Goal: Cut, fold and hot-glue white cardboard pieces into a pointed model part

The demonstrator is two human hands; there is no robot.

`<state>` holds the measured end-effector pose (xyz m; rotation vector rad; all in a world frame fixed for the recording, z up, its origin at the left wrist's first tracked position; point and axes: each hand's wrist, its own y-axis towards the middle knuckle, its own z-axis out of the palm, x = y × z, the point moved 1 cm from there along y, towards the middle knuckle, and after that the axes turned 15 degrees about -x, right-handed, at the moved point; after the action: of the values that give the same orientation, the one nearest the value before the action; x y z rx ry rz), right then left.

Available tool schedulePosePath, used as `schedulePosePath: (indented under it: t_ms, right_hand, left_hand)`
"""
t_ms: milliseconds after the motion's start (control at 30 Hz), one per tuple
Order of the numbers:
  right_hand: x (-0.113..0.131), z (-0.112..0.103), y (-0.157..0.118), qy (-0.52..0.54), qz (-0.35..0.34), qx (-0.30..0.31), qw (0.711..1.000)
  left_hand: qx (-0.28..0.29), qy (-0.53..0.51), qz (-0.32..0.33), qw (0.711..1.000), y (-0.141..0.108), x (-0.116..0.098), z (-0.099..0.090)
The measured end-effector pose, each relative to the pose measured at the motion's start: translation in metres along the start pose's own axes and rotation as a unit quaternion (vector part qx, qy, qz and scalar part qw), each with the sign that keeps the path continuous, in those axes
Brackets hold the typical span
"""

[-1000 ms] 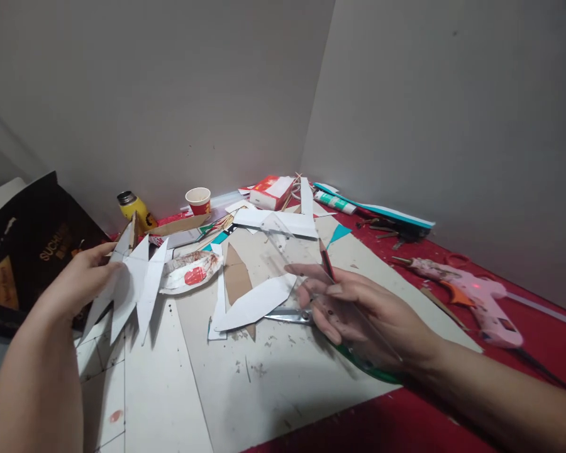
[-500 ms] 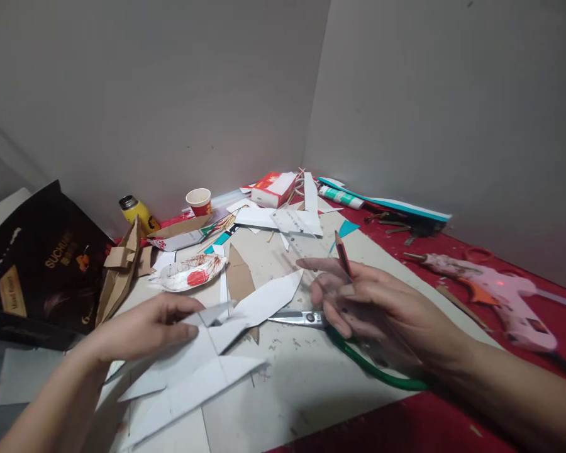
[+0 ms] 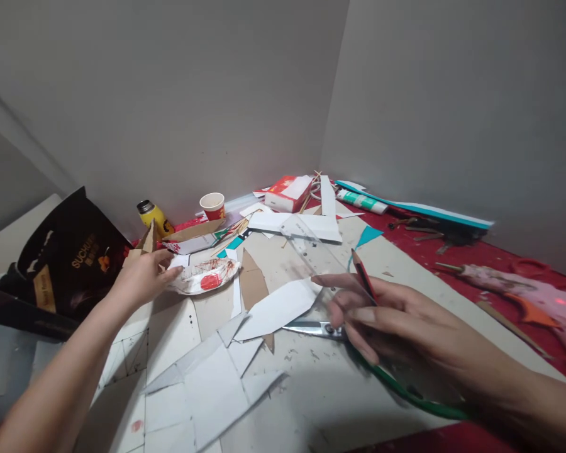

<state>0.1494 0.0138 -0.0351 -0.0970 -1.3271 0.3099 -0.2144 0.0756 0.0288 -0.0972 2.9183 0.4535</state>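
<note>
My left hand [image 3: 144,277] is over the brown cardboard piece [image 3: 146,241] at the left, its thumb and forefinger apart; the hand covers most of that piece. Just beyond its fingertips lies a white boat-shaped piece [image 3: 207,277] with a red spot. My right hand [image 3: 391,314] holds a dark red pencil [image 3: 364,277], point up, and a clear plastic ruler [image 3: 311,242] that slants away from the palm. Below it are scissors [image 3: 311,327], handles partly hidden. Cut white paper pieces [image 3: 217,393] lie in front, beside a pointed white strip [image 3: 278,308].
A black bag [image 3: 75,264], yellow bottle [image 3: 154,215] and paper cup [image 3: 212,206] stand at the left and back. A red-and-white box [image 3: 287,194] lies near the wall corner. At the right is a pink glue gun [image 3: 514,286]. A lined white sheet [image 3: 127,358] lies front left.
My left hand has left the white paper pieces and moved up and left to the cardboard. The right hand keeps the pencil and ruler. The view has swung slightly left.
</note>
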Motion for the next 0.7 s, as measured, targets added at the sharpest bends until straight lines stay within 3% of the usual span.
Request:
schedulePosePath:
  t_ms: [100, 167, 367, 533, 700]
  right_hand:
    - [-0.005, -0.002, 0.001, -0.004, 0.005, 0.018, 1.0]
    - [-0.007, -0.003, 0.001, -0.008, 0.008, 0.023, 1.0]
    - [-0.005, 0.001, 0.001, -0.014, -0.017, -0.015, 1.0]
    - [0.001, 0.008, 0.001, 0.038, -0.004, -0.076, 0.996]
    - [0.003, 0.011, -0.002, 0.111, -0.068, -0.092, 0.987]
  left_hand:
    - [0.041, -0.043, -0.013, 0.998, 0.003, 0.006, 0.017]
    - [0.039, -0.066, -0.019, 0.997, -0.001, 0.005, 0.022]
    - [-0.101, -0.119, -0.055, 0.986, -0.026, -0.011, 0.01]
    - [-0.181, -0.197, -0.05, 0.962, -0.055, -0.047, -0.002]
    - [-0.185, -0.236, 0.05, 0.953, -0.083, -0.092, 0.004]
